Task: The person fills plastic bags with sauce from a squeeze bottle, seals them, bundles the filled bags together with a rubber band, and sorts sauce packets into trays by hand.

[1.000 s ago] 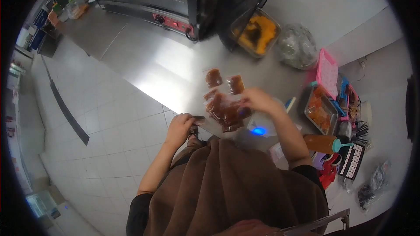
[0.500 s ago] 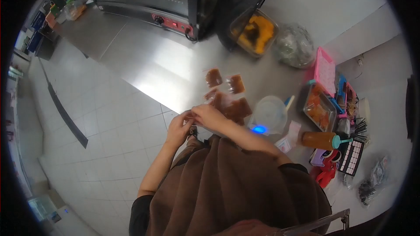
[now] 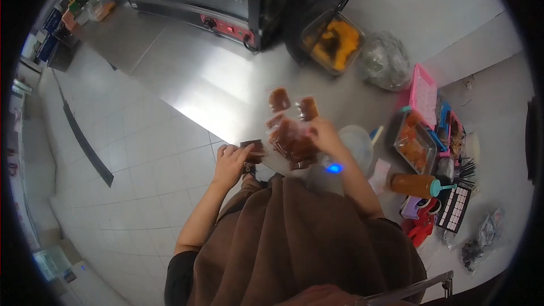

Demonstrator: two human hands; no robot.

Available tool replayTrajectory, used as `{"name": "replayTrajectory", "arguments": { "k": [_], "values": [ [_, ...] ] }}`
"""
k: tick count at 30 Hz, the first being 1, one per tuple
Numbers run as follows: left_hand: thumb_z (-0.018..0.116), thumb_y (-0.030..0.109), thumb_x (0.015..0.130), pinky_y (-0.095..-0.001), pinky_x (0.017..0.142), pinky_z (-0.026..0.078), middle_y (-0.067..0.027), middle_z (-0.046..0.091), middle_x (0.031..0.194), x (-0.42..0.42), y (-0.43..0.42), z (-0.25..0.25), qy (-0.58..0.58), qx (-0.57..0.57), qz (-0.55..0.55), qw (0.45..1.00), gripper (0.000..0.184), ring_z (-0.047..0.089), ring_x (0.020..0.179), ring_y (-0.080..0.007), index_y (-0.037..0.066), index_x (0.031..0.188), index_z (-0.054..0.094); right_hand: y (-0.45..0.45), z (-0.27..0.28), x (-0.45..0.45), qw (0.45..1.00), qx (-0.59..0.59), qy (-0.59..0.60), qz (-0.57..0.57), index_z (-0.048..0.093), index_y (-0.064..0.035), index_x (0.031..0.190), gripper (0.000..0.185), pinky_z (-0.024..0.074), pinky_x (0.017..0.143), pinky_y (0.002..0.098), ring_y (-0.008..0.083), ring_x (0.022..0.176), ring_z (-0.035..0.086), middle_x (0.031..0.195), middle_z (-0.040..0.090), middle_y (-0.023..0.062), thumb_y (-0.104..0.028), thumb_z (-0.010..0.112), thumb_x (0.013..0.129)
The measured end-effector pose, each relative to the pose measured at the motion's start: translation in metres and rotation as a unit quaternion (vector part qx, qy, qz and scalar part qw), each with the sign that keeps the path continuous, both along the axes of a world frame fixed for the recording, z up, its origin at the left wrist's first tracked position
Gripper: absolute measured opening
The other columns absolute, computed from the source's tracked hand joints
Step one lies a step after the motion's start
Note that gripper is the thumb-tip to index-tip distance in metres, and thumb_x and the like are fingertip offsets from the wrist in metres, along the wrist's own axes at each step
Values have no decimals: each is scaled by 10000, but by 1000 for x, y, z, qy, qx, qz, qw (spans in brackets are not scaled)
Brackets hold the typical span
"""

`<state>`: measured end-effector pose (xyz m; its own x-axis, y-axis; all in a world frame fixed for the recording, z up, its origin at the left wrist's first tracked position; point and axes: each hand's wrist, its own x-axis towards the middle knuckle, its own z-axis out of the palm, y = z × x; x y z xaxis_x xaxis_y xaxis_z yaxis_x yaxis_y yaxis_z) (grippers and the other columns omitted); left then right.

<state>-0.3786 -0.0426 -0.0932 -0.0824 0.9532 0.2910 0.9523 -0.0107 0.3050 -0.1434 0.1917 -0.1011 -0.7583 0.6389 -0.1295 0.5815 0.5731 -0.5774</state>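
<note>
A dark brown sachet [image 3: 255, 152] is at the near edge of the desk [image 3: 218, 88], gripped along one side by the left hand [image 3: 228, 165]; whether it touches the top cannot be told. Beyond this edge, the floor [image 3: 153, 164] shows below the left forearm. A pile of similar sachets [image 3: 292, 144] lies just inside the edge, with two more sachets [image 3: 279, 100] beyond it. The steel top stretches left from there, alongside a cabinet [image 3: 226, 25], while a translucent lid [image 3: 358, 143] and a metal tray [image 3: 416, 144] crowd the right side. The right hand [image 3: 326, 136] reaches forward, its bent fingers down at the pile's right side; I cannot tell whether they pinch a sachet. Half a second ago both hands met at the edge; now the right is back at the pile, leaving the left's sachet exposed.
</note>
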Motion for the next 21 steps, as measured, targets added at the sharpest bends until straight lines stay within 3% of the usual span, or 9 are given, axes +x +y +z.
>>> {"name": "replayTrajectory", "arguments": {
  "k": [2, 5, 8, 11, 14, 17, 21],
  "values": [
    [559, 31, 743, -441, 906, 357, -12, 607, 931, 1, 4, 4, 10, 20, 6, 1000, 260, 533, 903, -212, 120, 982, 611, -2, 9, 6, 992, -123, -1, 10, 598, -51, 835, 78, 467, 735, 394, 313, 845, 573, 867, 595, 117, -59, 621, 761],
    [544, 27, 753, -457, 947, 328, -22, 597, 948, 1, 5, 4, 38, 3, 11, 999, 255, 536, 942, -210, 115, 985, 602, -15, 44, 5, 986, -116, 43, 115, 572, -29, 807, 50, 471, 701, 390, 334, 780, 574, 792, 589, 151, -29, 586, 759],
    [529, 19, 757, -468, 970, 315, -33, 586, 962, 0, 6, -4, 30, -13, 6, 999, 250, 538, 978, -211, 103, 985, 592, -10, 60, -10, 990, -71, 10, 121, 557, -13, 807, 51, 469, 721, 401, 337, 794, 573, 852, 591, 164, -12, 578, 760],
    [525, 14, 753, -475, 973, 316, -45, 581, 965, 0, 7, -4, 8, -41, 9, 999, 258, 539, 992, -218, 92, 992, 585, 2, 14, -20, 998, 29, 34, 36, 554, -1, 818, 56, 467, 733, 405, 341, 810, 572, 886, 580, 164, -14, 576, 768],
    [524, 19, 755, -475, 965, 325, -51, 583, 970, -1, 8, -2, 14, -42, 3, 999, 267, 539, 990, -222, 88, 1007, 581, 3, -10, -24, 999, 6, 43, 7, 561, -7, 823, 66, 459, 770, 413, 338, 847, 566, 904, 570, 158, -39, 591, 774],
    [524, 24, 758, -473, 954, 335, -55, 584, 985, -1, 6, 1, 19, -55, 4, 998, 264, 538, 991, -227, 84, 1010, 581, -5, -8, -21, 991, -91, 82, -59, 580, -19, 832, 92, 454, 779, 415, 334, 871, 563, 886, 572, 156, -86, 618, 782],
    [523, 21, 754, -468, 952, 338, -64, 576, 983, -1, 7, -2, 6, -61, 1, 998, 265, 533, 996, -235, 79, 1007, 580, -9, -12, -10, 996, 8, 84, 17, 601, -38, 843, 109, 452, 778, 410, 328, 883, 564, 887, 582, 149, -124, 641, 789]
  ]
}}
